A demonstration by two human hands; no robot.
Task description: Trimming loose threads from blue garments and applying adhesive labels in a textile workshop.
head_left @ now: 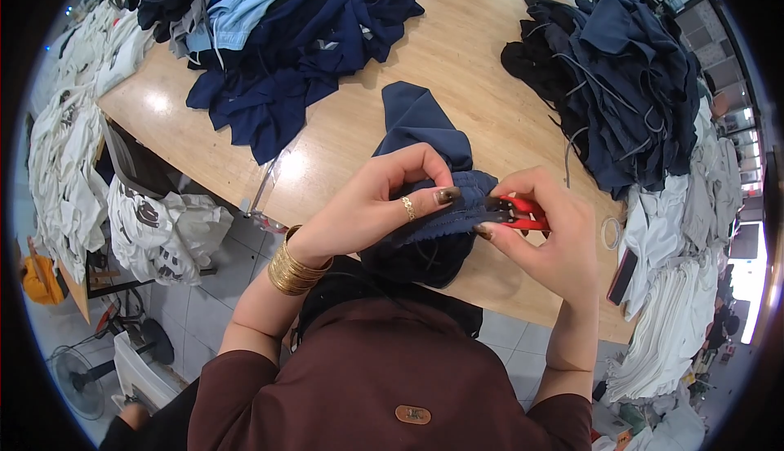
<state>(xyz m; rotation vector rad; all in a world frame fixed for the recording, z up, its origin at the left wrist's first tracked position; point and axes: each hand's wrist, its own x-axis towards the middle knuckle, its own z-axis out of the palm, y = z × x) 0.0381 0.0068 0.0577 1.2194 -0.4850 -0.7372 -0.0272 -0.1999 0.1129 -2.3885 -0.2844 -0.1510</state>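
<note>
A dark navy garment (420, 137) with a gathered elastic waistband (469, 192) lies at the table's near edge, part of it hanging toward my body. My left hand (404, 194) grips the waistband, thumb on top and fingers curled behind the cloth. In my right hand (543, 226) is a pair of red-handled thread snips (529, 213), closed in by my fingers. Its dark blades meet the right part of the waistband, and my right thumb tip rests close to the cloth. Whether the blades touch a thread cannot be seen.
Navy and light blue garments (327, 43) are heaped on the wooden table (465, 51) at the far left. Another dark pile (621, 84) with loose drawstrings stands at the right. White cloth stacks (665, 337) line the right side, and white garments (167, 222) hang at the left beside a fan (79, 380).
</note>
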